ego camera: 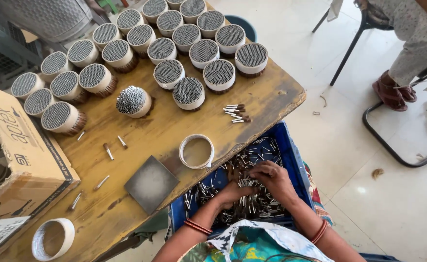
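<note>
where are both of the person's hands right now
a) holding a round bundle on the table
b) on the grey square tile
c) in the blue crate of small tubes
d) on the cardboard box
c: the left hand and the right hand are both down among the loose small tubes in the blue crate, below the edge of the wooden table.

A small hand-assembly workshop: a worn wooden worktop (271, 97) carries rows of round bundles of thin tubes (174, 43), each packed tight in a white ring. A blue crate (284, 140) holds loose tubes, a cardboard box (24, 160) sits at the worktop's edge, and another seated person (407, 43) is nearby on the tiled floor (368, 194).
</note>
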